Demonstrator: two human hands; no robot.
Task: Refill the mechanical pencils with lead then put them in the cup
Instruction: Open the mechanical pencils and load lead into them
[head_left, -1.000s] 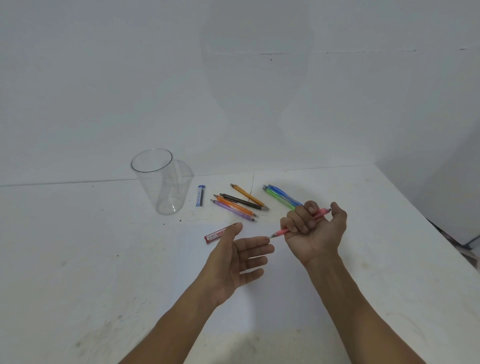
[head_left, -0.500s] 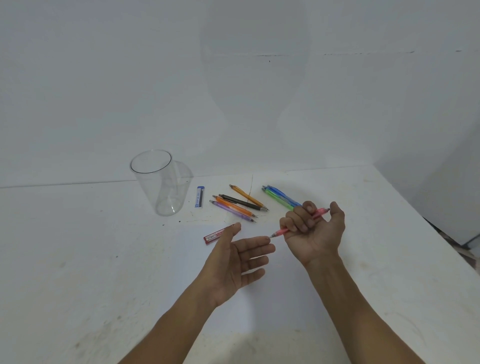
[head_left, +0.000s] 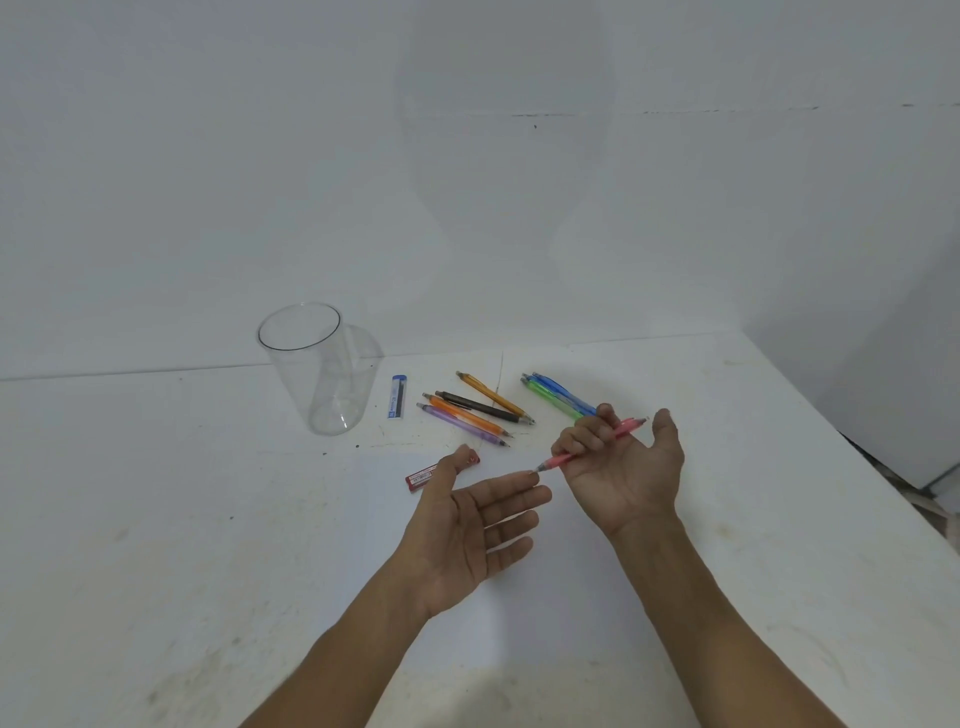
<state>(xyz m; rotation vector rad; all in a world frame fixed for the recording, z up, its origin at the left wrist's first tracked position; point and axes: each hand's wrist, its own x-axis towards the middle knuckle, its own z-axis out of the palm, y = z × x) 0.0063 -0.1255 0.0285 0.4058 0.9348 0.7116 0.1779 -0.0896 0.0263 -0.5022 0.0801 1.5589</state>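
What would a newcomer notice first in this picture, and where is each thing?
The right hand at centre grips a translucent pink mechanical pencil whose tip points at the open, palm-up left hand beside it. Behind them a scatter of coloured mechanical pencils lies on the white table, and a tall clear plastic cup stands empty at back left.

No words or numbers can be read. The red lead case (head_left: 420, 477), left of the right hand (head_left: 628, 473) gripping the pink mechanical pencil (head_left: 558, 460), carries a white label with print too small; the blue lead case (head_left: 398, 398), farther left, shows only blurred marks.
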